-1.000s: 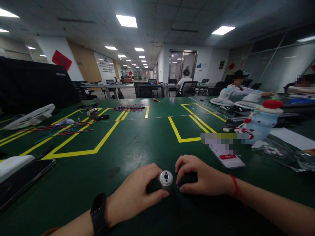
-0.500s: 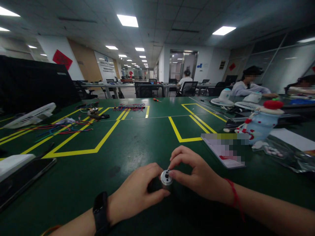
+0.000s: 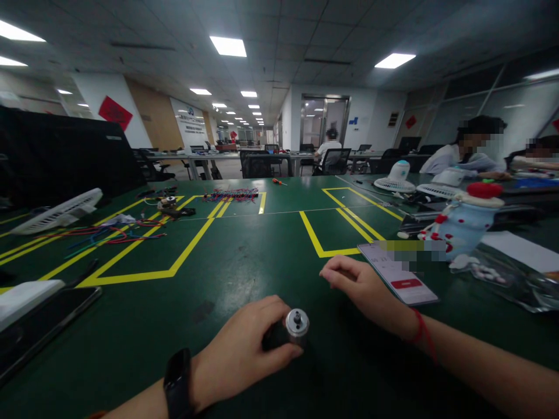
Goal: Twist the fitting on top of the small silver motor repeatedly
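1. No container holds the work: the left hand (image 3: pixel 244 349) grips a small silver metal motor cylinder with a dark shaft stub (image 3: pixel 297 323), fingers and thumb pinching its sides, low on the green table mat (image 3: pixel 244 262) near the front edge.
2. The right hand (image 3: pixel 360 285) hovers beyond and right of the motor, apart from it, fingers loosely curled together; whether they pinch anything cannot be told.
3. A clear crinkled plastic bag (image 3: pixel 502 276) lies far right with small pale pieces inside, hard to make out.
4. A white phone with a red bar on its screen (image 3: pixel 399 273) lies just beside the right hand.
5. Yellow tape lines (image 3: pixel 187 247) box the mat; a tangle of coloured wires (image 3: pixel 109 235) and a white fan grille (image 3: pixel 56 212) lie left.
6. The room is an open office with ceiling panel lights; seated people work at the right.
7. A dark phone (image 3: pixel 39 323) is cut off at the left edge.
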`<action>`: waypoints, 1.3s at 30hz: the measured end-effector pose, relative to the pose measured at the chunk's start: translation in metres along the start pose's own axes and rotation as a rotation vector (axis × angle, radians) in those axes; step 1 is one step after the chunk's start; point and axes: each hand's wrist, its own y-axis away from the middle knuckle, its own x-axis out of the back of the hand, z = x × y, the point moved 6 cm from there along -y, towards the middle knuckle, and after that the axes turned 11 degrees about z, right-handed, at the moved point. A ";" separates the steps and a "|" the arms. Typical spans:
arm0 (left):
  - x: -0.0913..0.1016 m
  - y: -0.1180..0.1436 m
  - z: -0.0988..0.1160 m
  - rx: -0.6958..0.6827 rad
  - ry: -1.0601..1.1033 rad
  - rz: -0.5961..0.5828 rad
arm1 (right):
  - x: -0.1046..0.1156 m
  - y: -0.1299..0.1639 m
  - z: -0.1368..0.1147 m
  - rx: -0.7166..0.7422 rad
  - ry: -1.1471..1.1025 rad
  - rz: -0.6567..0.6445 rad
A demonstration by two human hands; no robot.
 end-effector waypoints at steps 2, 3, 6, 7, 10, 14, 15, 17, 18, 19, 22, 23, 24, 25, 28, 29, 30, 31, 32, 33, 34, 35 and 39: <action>0.000 0.000 0.000 0.002 0.002 -0.004 | 0.011 -0.008 0.026 -0.126 0.002 0.087; 0.000 0.000 0.000 0.004 0.001 -0.005 | 0.015 -0.011 0.036 -0.153 0.008 0.114; 0.000 0.000 -0.001 0.011 0.003 -0.008 | 0.016 -0.013 0.046 -0.174 0.005 0.108; 0.000 0.000 0.000 0.010 0.004 -0.010 | 0.013 -0.011 0.044 -0.162 0.012 0.075; 0.001 -0.001 0.001 0.004 0.005 -0.010 | 0.001 -0.004 0.026 -0.023 0.153 -0.054; 0.001 -0.001 0.003 0.006 0.006 -0.008 | -0.014 0.006 0.004 0.294 0.398 -0.178; 0.002 -0.001 0.003 0.005 0.005 -0.009 | -0.016 0.008 0.002 0.342 0.412 -0.198; 0.002 -0.001 0.003 0.000 0.004 -0.007 | -0.018 0.011 -0.002 0.369 0.373 -0.202; 0.002 -0.001 0.003 -0.003 0.004 -0.004 | -0.018 0.012 -0.004 0.360 0.327 -0.186; 0.002 -0.001 0.003 -0.005 0.004 -0.001 | -0.018 0.014 -0.008 0.347 0.268 -0.162; 0.000 -0.001 0.001 -0.013 0.008 0.004 | -0.022 0.022 -0.026 0.338 0.109 -0.106; 0.000 0.000 0.001 -0.017 0.011 0.003 | -0.027 0.026 -0.032 0.344 0.089 -0.123; -0.001 0.000 0.001 -0.020 0.013 0.001 | -0.031 0.029 -0.038 0.357 0.067 -0.124; -0.001 0.000 0.001 -0.022 0.013 -0.003 | -0.034 0.031 -0.043 0.355 0.049 -0.124; -0.001 0.000 0.001 -0.013 0.004 0.001 | -0.033 0.029 -0.045 0.291 -0.001 -0.053; -0.001 0.000 0.001 -0.008 0.000 0.003 | -0.030 0.026 -0.042 0.259 -0.015 -0.026; -0.001 0.000 0.001 -0.004 -0.003 0.006 | -0.026 0.023 -0.039 0.231 -0.022 -0.021; 0.000 0.000 0.001 -0.003 -0.004 0.005 | -0.023 0.021 -0.035 0.210 -0.018 -0.048; 0.000 0.001 0.001 -0.003 -0.003 0.003 | -0.021 0.020 -0.031 0.204 -0.004 -0.105; 0.000 0.001 0.002 -0.005 0.000 -0.002 | -0.020 0.020 -0.027 0.210 0.024 -0.181; 0.000 0.001 0.002 -0.007 0.004 -0.005 | -0.020 0.022 -0.023 0.224 0.066 -0.259; 0.000 0.001 0.002 -0.009 0.008 -0.008 | -0.021 0.024 -0.019 0.242 0.118 -0.325; 0.001 0.001 0.000 -0.005 0.006 -0.010 | -0.022 0.034 -0.007 0.304 0.316 -0.420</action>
